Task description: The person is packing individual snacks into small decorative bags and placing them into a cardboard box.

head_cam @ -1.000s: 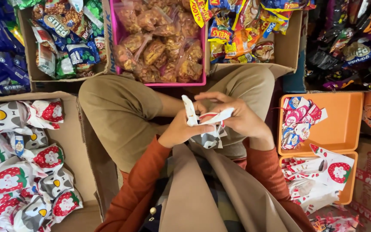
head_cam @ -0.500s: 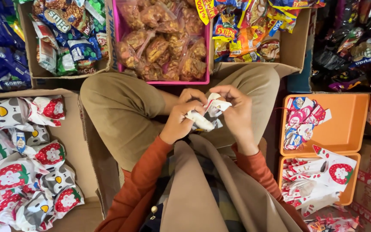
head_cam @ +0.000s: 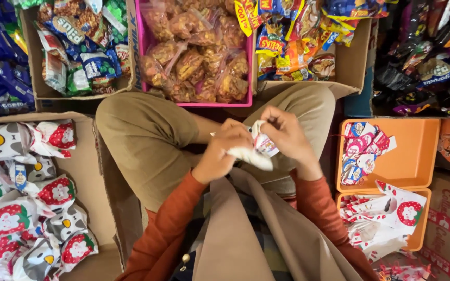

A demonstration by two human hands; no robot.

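Boxes and trays of packaged snacks ring a seated person, viewed from above with knees bent in tan trousers (head_cam: 147, 140). At centre, above the lap, the left hand (head_cam: 224, 151) and right hand (head_cam: 286, 136) meet on a small white printed bag (head_cam: 253, 151). Left hand: fingers curled, clenched around the bag's lower body. Right hand: fingertips pinched on the bag's gathered top, where a small tag shows red and white. The bag lies between both hands, just above the near edge of a tan apron (head_cam: 246, 234).

Left side: cardboard box (head_cam: 87, 171) filled with tied bags (head_cam: 22, 218) printed with strawberries and penguin faces. Right side: orange tray (head_cam: 417, 156) holding a cluster of round tags (head_cam: 363, 148); a second orange tray (head_cam: 420, 229) just below it carries flat unfilled strawberry bags (head_cam: 391, 213). Top centre: pink basket (head_cam: 142, 47) of clear packets of orange-brown snacks (head_cam: 199, 57), flanked by cardboard boxes of coloured wrappers. Far right: dark packets, heaped
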